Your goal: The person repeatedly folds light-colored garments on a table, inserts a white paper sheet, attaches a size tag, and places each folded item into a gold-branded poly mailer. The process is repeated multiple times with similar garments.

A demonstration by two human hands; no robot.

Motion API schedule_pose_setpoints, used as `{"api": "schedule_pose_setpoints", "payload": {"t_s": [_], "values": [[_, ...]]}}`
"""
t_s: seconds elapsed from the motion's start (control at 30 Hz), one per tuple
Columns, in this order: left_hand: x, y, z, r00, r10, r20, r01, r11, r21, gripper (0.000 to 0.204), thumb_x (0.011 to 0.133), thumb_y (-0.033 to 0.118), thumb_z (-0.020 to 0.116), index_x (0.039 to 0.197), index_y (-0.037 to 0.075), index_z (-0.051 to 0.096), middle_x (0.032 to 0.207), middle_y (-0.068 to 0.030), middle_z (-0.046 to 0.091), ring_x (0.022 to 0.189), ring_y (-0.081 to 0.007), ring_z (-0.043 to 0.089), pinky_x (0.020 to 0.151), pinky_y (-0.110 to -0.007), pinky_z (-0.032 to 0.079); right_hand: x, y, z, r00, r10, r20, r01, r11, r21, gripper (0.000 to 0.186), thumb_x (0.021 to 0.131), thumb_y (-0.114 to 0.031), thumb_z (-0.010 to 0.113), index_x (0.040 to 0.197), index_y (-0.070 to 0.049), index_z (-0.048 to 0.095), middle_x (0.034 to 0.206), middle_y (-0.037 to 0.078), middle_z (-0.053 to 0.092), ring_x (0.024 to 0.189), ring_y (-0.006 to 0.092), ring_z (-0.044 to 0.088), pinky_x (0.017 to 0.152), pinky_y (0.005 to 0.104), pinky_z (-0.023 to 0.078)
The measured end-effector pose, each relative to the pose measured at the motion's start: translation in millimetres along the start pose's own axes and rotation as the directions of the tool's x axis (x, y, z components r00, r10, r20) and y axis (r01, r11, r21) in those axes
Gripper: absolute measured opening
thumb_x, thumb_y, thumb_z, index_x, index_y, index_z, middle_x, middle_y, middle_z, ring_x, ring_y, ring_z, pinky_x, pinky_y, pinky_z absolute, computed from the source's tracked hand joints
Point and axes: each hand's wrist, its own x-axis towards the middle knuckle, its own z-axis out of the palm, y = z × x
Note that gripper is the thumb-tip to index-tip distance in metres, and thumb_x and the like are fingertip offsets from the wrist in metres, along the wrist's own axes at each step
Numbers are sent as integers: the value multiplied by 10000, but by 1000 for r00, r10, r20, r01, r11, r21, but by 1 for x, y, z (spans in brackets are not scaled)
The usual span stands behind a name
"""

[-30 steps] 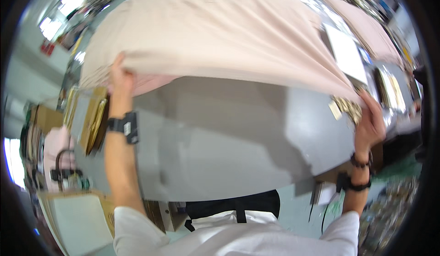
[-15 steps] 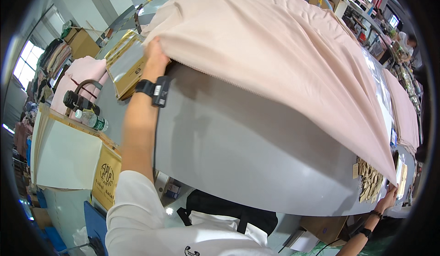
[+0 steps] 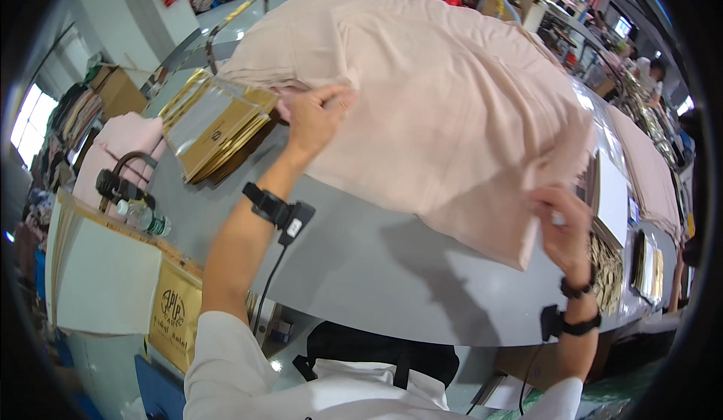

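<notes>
A large pale pink cloth [image 3: 437,111] lies rumpled over the grey table, its near edge hanging in loose folds. At the cloth's left part, my left hand [image 3: 316,119] is closed in a pinch on a raised fold. My right hand [image 3: 561,224] is against the cloth's right edge, fingers bent and smeared by motion; whether they grip the fabric is unclear. Small and whitish, something shows among those fingers. Below and left of that hand, a corner of the cloth rests near the tabletop. Each wrist wears a black strapped device.
Gold-edged clear packets [image 3: 218,130] are stacked left of my left hand. A water bottle [image 3: 143,217] stands at the table's left edge. Brown tags [image 3: 606,269] and a white stack [image 3: 610,202] lie on the right, with another folded pink cloth [image 3: 640,156] beyond.
My right hand has come in from the far right toward the middle, bringing the cloth's right side leftward. My left hand has moved right, and the cloth has sunk onto the table.
</notes>
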Motion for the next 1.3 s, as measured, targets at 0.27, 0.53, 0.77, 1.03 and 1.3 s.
{"api": "schedule_pose_setpoints", "payload": {"t_s": [0.27, 0.53, 0.77, 1.03, 1.3], "values": [[-74, 74, 62, 904, 236, 357, -55, 891, -450, 267, 946, 1, 694, 1189, 61, 788, 1037, -139, 790, 909, -207, 759, 787, -311, 568, 66, -28, 70, 971, -120, 207, 62, 962, 266, 370, 882, 25, 715, 1244, -52, 722, 923, 155, 725, 765, 332, 681, 738, 391, 561], [-100, 31, 88, 992, 113, 56, -115, 993, 34, 370, 845, -50, 673, 1162, 98, 791, 1076, -141, 779, 936, -320, 752, 808, -377, 584, 51, -11, 33, 980, -63, -190, 81, 993, 89, 208, 932, -36, 729, 1140, -39, 727, 898, 105, 755, 799, 169, 721, 721, 303, 561], [-99, -11, 19, 988, -155, 5, 149, 958, 244, 282, 910, 188, 724, 1181, 148, 789, 958, -169, 777, 869, -357, 754, 777, -416, 585, -15, -23, -133, 576, 85, -813, 180, 957, 227, 265, 1115, -179, 547, 1288, -22, 673, 1210, 108, 724, 1065, 172, 709, 881, 269, 577], [-35, 21, -176, 910, 12, -414, 173, 897, 407, 281, 856, 27, 699, 1109, 96, 801, 943, -126, 793, 786, -198, 726, 717, -349, 553, -106, -14, -194, 605, 166, -778, -210, 977, 45, 364, 1085, -320, 631, 1248, -7, 723, 1036, 39, 735, 945, 93, 680, 742, 229, 545], [44, 91, -289, 921, 31, -387, -313, 650, -693, 182, 1027, 110, 583, 1143, 17, 688, 1079, -68, 734, 959, -205, 685, 868, -329, 561, -89, 17, -209, 766, -193, -613, -114, 898, -425, 486, 1105, -293, 551, 1493, -5, 501, 1348, 120, 667, 1172, 196, 662, 997, 294, 538]]}}
